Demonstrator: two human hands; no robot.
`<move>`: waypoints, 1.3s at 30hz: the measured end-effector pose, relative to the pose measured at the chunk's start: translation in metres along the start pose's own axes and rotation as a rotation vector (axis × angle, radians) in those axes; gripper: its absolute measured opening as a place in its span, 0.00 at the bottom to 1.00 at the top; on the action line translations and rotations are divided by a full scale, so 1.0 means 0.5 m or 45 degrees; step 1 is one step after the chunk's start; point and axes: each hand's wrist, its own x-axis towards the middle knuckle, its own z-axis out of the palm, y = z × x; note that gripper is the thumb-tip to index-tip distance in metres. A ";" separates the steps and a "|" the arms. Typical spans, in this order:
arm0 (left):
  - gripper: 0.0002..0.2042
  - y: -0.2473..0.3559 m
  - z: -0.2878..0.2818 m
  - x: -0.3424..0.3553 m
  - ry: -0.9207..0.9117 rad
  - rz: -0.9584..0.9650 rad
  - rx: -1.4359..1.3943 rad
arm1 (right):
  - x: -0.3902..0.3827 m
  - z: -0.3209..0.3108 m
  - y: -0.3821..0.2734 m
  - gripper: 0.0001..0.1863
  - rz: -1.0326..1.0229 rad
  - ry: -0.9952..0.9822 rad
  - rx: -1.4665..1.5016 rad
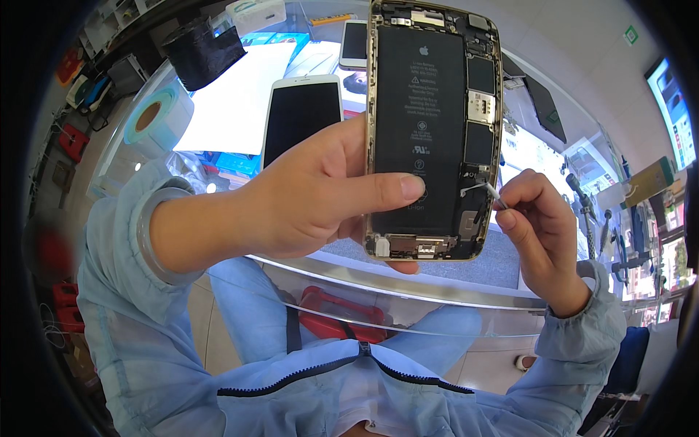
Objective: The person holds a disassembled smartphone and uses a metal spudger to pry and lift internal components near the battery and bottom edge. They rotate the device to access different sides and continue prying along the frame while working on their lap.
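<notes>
My left hand (306, 189) grips an opened smartphone (437, 131), its thumb pressed on the black battery (419, 95) and its fingers behind the frame. The phone is raised above the table, insides facing me. Beside its lower right edge, my right hand (542, 229) pinches a slim pale rod-like tool (496, 195) between thumb and fingertips. The tool's tip reaches the phone's right side, by a small light-coloured bent strip (471, 189); whether they touch is too small to tell. A white phone with a dark screen (302, 113) lies on the table behind my left hand.
Another phone (354, 45) lies farther back. A tape roll (156, 120) and a black container (202, 52) stand at the left. A dark flat panel (539, 105) and a jointed metal stand (582, 200) are at the right. The glass table's edge (393, 291) runs before my legs.
</notes>
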 end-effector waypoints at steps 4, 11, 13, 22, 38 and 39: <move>0.23 -0.004 0.002 0.002 -0.005 0.066 -0.005 | -0.002 0.008 0.001 0.03 0.017 0.082 0.099; 0.23 -0.011 0.004 0.003 -0.033 0.144 0.063 | -0.003 0.013 0.003 0.03 -0.053 0.159 0.126; 0.22 -0.010 0.006 -0.001 -0.015 0.145 0.080 | -0.003 0.010 0.002 0.03 -0.107 0.168 0.053; 0.20 -0.005 -0.001 0.000 0.075 0.111 0.020 | 0.006 -0.013 -0.011 0.11 -0.751 -0.011 -0.863; 0.20 0.007 -0.003 0.005 0.137 0.034 0.075 | -0.001 -0.004 -0.024 0.10 -1.175 -0.253 -1.052; 0.20 0.009 -0.002 0.003 0.147 0.024 0.081 | -0.001 -0.003 -0.024 0.09 -1.178 -0.268 -1.038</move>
